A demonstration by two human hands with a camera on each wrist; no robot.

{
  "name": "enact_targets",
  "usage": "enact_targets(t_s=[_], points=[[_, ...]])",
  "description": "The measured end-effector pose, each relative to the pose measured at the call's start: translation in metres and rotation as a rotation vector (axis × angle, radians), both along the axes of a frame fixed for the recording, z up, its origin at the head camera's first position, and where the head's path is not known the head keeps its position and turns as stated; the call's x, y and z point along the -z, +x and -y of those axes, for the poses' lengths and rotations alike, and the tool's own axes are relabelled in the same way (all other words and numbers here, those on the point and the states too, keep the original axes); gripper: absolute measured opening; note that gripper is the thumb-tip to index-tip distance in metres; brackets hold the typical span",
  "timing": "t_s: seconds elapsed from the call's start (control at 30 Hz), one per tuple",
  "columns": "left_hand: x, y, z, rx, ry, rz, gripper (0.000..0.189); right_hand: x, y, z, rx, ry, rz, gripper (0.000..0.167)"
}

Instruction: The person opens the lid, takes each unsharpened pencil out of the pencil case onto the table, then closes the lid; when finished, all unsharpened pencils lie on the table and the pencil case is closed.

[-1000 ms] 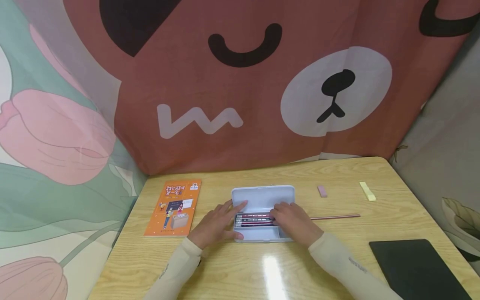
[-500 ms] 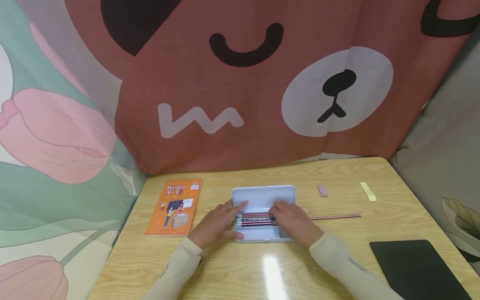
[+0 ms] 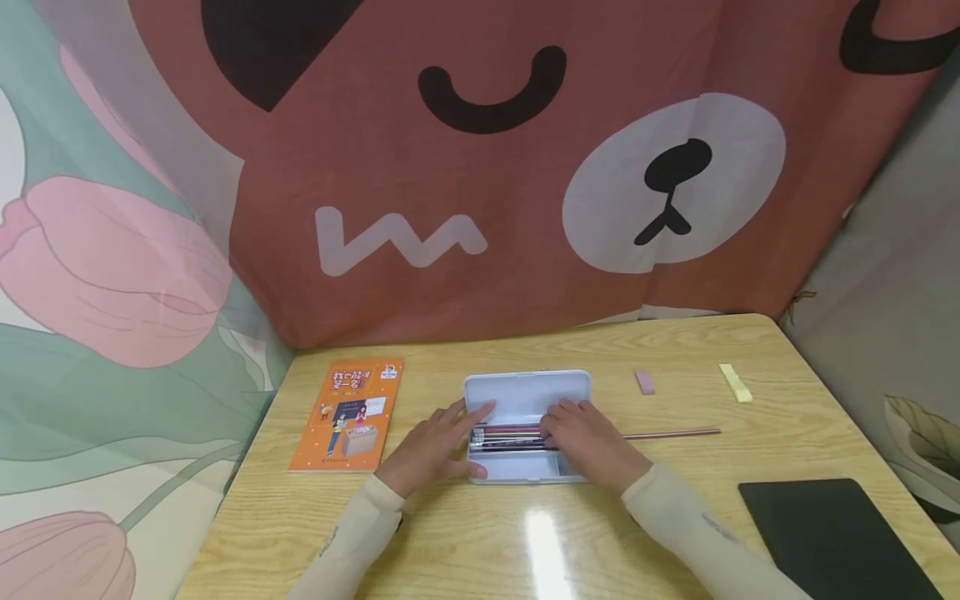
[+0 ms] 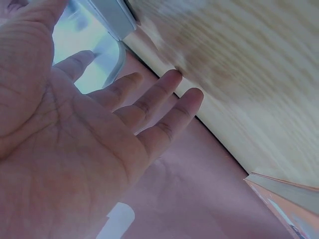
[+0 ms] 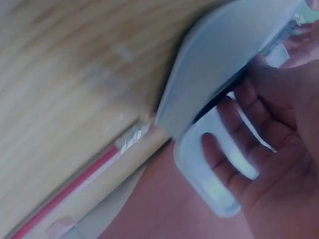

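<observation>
A white pencil case (image 3: 517,468) lies with its lid up in the middle of the table, several pencils (image 3: 506,438) side by side in its rear compartment. My left hand (image 3: 425,451) is at the case's left end, index finger along the lid and thumb by the front rim. Its fingers are fairly straight in the left wrist view. My right hand (image 3: 592,446) reaches in from the right, bent fingers and thumb at the pencils; its fingertips are partly hidden. A reddish pencil (image 5: 70,186) lies on the table just right of the case.
An orange book (image 3: 348,417) lies to the left. Behind and right of the case sit a pink eraser (image 3: 645,382) and a pale yellow strip-shaped block (image 3: 735,382). A flat black board (image 3: 836,533) occupies the front right. Printed cloth (image 3: 450,308) hangs behind the table.
The pencils in the case have shifted and turned under my right fingers, so their colours line up differently. My right wrist has moved very slightly; my left hand stays put.
</observation>
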State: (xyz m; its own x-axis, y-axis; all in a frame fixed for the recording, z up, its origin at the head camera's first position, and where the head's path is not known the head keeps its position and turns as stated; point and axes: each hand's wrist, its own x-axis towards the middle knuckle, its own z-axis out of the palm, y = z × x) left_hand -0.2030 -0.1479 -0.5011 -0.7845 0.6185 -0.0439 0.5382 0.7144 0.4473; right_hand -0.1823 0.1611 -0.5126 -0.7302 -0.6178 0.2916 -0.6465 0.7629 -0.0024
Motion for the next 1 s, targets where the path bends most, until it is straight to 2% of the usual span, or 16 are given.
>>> enact_targets(t_s=[0.23, 0.4, 0.5, 0.63, 0.73, 1.0], points=[[-0.001, 0.000, 0.002, -0.001, 0.006, -0.005, 0.103, -0.026, -0.002, -0.043, -0.056, -0.102, -0.006, 0.014], [-0.001, 0.000, 0.002, 0.009, -0.006, -0.012, 0.103, -0.038, 0.001, -0.098, -0.010, -0.131, -0.031, 0.020], [-0.001, 0.000, 0.002, 0.007, -0.009, -0.013, 0.103, -0.042, 0.003, -0.131, 0.032, -0.140, -0.016, 0.023], [-0.002, 0.001, 0.002, -0.003, 0.000, 0.000, 0.103, -0.041, 0.006, -0.165, 0.103, -0.122, 0.025, 0.025], [-0.003, 0.001, 0.002, -0.003, 0.004, 0.010, 0.103, -0.037, 0.006, -0.180, 0.148, -0.090, 0.067, 0.024], [-0.002, 0.001, 0.000, -0.002, 0.004, 0.017, 0.103, -0.018, 0.002, -0.185, 0.178, -0.069, 0.134, 0.022]])
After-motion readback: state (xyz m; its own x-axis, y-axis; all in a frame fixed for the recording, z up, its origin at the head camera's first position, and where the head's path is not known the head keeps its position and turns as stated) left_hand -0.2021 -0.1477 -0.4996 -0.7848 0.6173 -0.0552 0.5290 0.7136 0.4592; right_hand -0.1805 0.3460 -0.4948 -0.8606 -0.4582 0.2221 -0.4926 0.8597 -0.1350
